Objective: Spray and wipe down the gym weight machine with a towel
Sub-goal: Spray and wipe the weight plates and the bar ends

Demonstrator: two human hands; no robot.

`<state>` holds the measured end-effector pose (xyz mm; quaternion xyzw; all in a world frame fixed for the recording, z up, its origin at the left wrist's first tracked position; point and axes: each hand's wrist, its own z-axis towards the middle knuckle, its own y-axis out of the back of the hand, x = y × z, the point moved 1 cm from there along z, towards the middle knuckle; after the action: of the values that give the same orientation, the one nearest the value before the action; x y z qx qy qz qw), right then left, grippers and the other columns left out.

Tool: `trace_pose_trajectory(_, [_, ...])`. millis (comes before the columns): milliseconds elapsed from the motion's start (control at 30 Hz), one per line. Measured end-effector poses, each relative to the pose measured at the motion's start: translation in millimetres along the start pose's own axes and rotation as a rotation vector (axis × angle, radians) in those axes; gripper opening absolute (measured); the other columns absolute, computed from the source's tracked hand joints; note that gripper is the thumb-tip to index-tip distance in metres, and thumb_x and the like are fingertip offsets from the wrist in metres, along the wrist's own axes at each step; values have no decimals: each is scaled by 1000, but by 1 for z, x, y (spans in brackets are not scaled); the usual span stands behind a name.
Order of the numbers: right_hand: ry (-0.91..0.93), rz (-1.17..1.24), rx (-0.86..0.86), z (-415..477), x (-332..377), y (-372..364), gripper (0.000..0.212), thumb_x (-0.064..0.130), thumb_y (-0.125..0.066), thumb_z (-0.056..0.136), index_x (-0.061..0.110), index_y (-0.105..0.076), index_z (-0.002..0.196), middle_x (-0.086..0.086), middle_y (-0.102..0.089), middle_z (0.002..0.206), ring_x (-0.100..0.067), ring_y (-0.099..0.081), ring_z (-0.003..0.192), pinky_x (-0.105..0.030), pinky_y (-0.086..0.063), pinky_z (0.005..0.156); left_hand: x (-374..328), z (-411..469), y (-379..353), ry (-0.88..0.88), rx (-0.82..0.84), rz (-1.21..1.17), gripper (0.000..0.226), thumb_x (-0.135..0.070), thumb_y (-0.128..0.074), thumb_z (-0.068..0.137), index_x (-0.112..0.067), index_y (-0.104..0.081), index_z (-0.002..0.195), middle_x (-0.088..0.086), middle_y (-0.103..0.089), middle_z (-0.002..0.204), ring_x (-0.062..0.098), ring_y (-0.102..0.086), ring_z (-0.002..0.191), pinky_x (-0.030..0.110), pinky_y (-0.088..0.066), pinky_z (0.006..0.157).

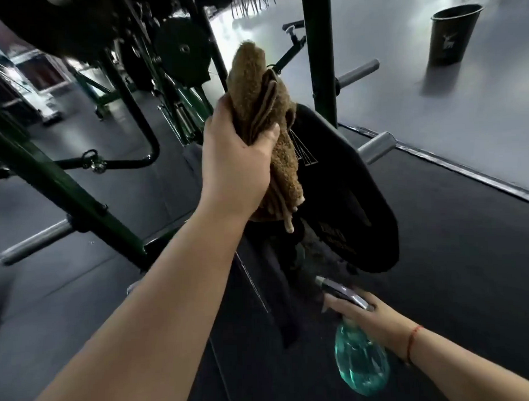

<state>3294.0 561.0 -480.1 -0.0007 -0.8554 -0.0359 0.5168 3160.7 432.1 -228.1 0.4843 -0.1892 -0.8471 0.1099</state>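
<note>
My left hand (236, 159) grips a bunched brown towel (259, 89) and holds it up in front of the black padded seat back (344, 197) of the dark green weight machine (318, 57). Part of the towel hangs down below my palm. Low on the right, my right hand (366, 313) holds a teal spray bottle (360, 365) by its neck, fingers round the grey trigger head, nozzle pointing up-left toward the pad's lower end.
Green frame bars (55, 180) cross the left side. Silver weight pegs stick out at the left (33, 241) and right (375, 147). A black weight plate (182, 57) hangs above. A dark bin (452, 34) stands on the grey floor at top right.
</note>
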Motion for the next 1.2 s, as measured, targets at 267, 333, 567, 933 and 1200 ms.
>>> trace_pose_trajectory(267, [290,168,-75,18,104,1,55,76,-74,67,29,-77,95,-25,-70,92,-55,-58,85,-44,-51,69,25,45,53,78,-436,-300,30,-13,-69,94,-29,-56,116,-7,-67,115,9,-69,105,35,-58,95])
trace_pose_trajectory(333, [352,161,-52,18,127,-4,45,71,-71,75,35,-76,100,-25,-69,112,-55,-57,108,-52,-53,87,37,46,56,107,-428,-269,30,-14,-68,95,-26,-56,120,-7,-68,115,9,-69,105,31,-58,94])
trace_pose_trajectory(567, [373,22,16,36,165,-15,12,55,-59,94,44,-64,95,0,-73,101,-13,-70,93,-32,-55,89,58,53,47,104,-384,-90,35,-23,-70,95,-24,-56,126,-14,-65,112,7,-65,108,32,-54,98])
trace_pose_trajectory(933, [353,80,58,62,149,-7,39,46,-67,92,31,-68,56,4,-53,58,-15,-46,58,-22,-37,58,76,67,32,37,-400,144,49,-31,-68,93,-20,-51,138,0,-59,127,17,-60,115,43,-52,103])
trace_pose_trajectory(1200, [178,134,17,66,97,16,53,73,-78,61,33,-77,97,14,-69,107,-4,-68,95,-26,-56,86,69,67,21,-45,-394,319,49,-29,-66,96,-16,-50,141,-1,-55,133,12,-55,114,7,-41,86])
